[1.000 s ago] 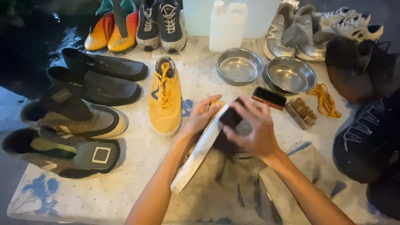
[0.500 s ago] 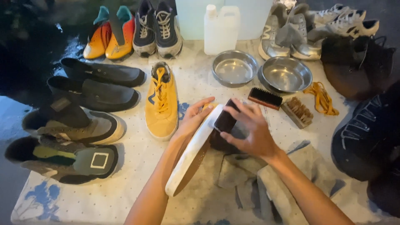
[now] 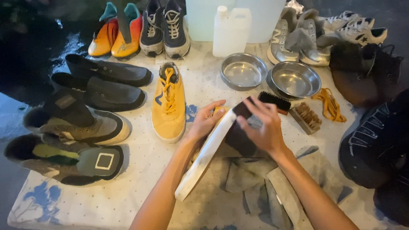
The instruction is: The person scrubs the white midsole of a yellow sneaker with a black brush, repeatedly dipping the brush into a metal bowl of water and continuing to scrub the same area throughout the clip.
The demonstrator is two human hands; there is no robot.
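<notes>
My left hand holds a yellow sneaker with a white sole, tipped on its side so the sole faces up and right. My right hand presses a dark cloth against the sole near the shoe's far end. A grey rag lies under the shoe and my right forearm. The matching yellow sneaker stands upright just left of my left hand.
Two steel bowls, a dark brush, a wooden brush, yellow laces and a white jug lie beyond my hands. Dark slip-ons, grey sneakers and other pairs ring the dotted white cloth.
My right hand with the dark cloth has slid slightly along the sole toward the shoe's far end. The left hand keeps its hold on the shoe.
</notes>
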